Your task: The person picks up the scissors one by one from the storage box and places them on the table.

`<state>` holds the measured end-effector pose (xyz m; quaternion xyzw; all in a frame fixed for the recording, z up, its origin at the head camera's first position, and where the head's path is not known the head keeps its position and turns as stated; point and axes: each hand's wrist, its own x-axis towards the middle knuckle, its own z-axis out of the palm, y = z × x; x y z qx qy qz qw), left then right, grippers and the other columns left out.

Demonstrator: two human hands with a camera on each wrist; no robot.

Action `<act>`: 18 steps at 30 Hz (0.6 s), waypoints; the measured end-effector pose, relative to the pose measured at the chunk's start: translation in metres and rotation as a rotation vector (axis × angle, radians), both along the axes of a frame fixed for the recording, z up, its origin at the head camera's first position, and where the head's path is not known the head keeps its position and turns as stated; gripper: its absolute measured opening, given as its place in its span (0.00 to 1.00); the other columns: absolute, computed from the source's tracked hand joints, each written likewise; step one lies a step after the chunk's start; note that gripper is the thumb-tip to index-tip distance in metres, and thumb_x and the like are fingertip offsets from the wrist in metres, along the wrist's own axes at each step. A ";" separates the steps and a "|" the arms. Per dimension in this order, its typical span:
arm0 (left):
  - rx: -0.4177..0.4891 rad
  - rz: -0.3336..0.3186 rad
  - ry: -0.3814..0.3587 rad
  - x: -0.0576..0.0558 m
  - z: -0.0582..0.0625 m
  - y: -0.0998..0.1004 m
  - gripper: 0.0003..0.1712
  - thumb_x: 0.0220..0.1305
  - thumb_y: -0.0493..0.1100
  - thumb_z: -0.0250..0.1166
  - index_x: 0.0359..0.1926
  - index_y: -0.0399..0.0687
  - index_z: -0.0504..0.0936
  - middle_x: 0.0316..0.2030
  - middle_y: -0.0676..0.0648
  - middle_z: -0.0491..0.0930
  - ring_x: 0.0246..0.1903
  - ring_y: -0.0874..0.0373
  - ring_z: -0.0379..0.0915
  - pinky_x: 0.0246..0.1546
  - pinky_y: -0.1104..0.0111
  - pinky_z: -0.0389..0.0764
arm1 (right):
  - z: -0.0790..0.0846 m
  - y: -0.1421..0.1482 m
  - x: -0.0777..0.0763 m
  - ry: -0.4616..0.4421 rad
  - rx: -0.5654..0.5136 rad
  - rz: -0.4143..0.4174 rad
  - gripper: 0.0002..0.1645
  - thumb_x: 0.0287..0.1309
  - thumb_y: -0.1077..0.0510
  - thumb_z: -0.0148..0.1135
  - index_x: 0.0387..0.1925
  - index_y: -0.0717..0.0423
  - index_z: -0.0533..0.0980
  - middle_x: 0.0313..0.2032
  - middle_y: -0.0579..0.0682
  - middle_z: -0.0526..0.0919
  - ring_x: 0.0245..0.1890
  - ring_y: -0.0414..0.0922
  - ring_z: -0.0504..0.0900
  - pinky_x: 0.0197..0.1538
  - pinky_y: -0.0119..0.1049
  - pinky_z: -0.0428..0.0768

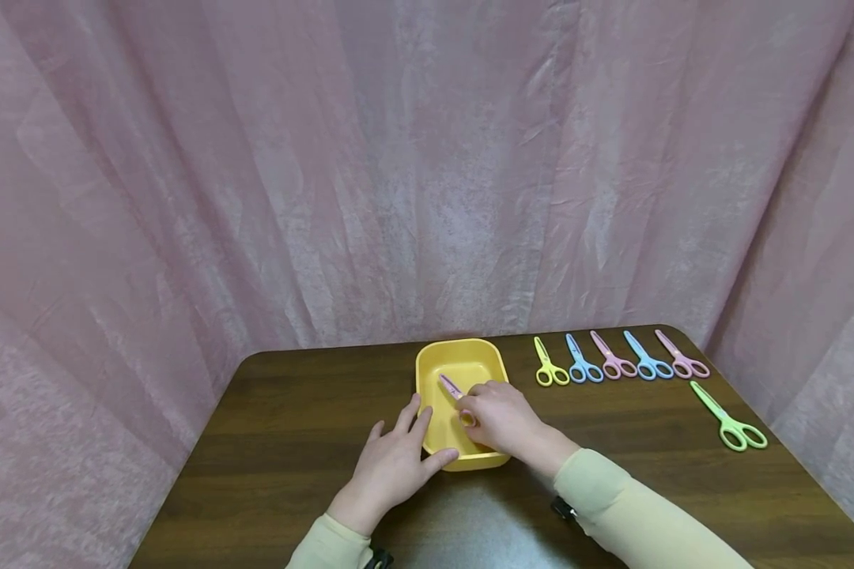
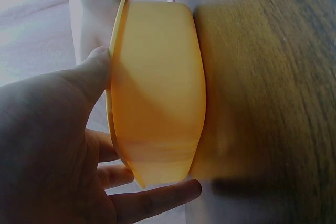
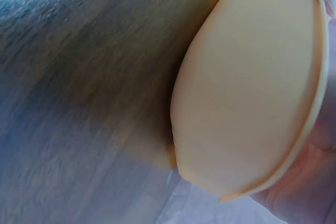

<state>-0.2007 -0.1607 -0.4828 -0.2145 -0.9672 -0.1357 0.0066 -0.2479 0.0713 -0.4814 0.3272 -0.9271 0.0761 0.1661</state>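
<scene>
A yellow rectangular tray [image 1: 430, 435] stands on the dark wooden table. Inside it is a pair of pink-purple scissors [image 1: 450, 385], blades towards the far end. My right hand [image 1: 501, 419] reaches over the tray's right side and grips the scissors near the handles, which it partly hides. At the tray's near left corner rests my left hand [image 1: 394, 466], its fingers extended along the side and its thumb at the near rim. In the left wrist view, the fingers and thumb touch the tray's edge [image 2: 157, 77]. The right wrist view shows the tray's outer wall [image 3: 247, 82]; the scissors are hidden there.
Right of the tray, a row holds yellow scissors [image 1: 551, 373], blue scissors [image 1: 585, 370], pink scissors [image 1: 617, 366], more blue scissors [image 1: 652, 367] and more pink scissors [image 1: 686, 365]. Green scissors [image 1: 736, 431] lie nearer the table's right edge. A pink curtain [image 1: 427, 174] hangs behind the table.
</scene>
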 end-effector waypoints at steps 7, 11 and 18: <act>-0.007 0.001 0.001 0.000 -0.004 -0.001 0.55 0.76 0.80 0.54 0.82 0.42 0.71 0.84 0.37 0.61 0.63 0.40 0.84 0.71 0.33 0.69 | 0.005 0.006 0.008 0.017 -0.042 0.026 0.10 0.54 0.57 0.83 0.30 0.48 0.84 0.29 0.41 0.81 0.31 0.47 0.79 0.37 0.45 0.79; -0.008 0.004 -0.006 0.000 -0.004 -0.001 0.55 0.76 0.80 0.54 0.82 0.43 0.71 0.84 0.37 0.60 0.62 0.40 0.84 0.71 0.33 0.68 | 0.010 0.011 0.014 0.024 -0.067 0.024 0.09 0.52 0.58 0.83 0.33 0.48 0.87 0.31 0.42 0.83 0.32 0.47 0.81 0.38 0.47 0.81; -0.004 0.005 -0.002 0.000 -0.002 -0.001 0.54 0.76 0.80 0.55 0.82 0.43 0.71 0.84 0.37 0.60 0.60 0.40 0.86 0.71 0.33 0.68 | 0.016 0.022 0.022 0.067 -0.100 0.032 0.12 0.50 0.60 0.82 0.37 0.49 0.89 0.36 0.45 0.88 0.36 0.49 0.85 0.41 0.49 0.83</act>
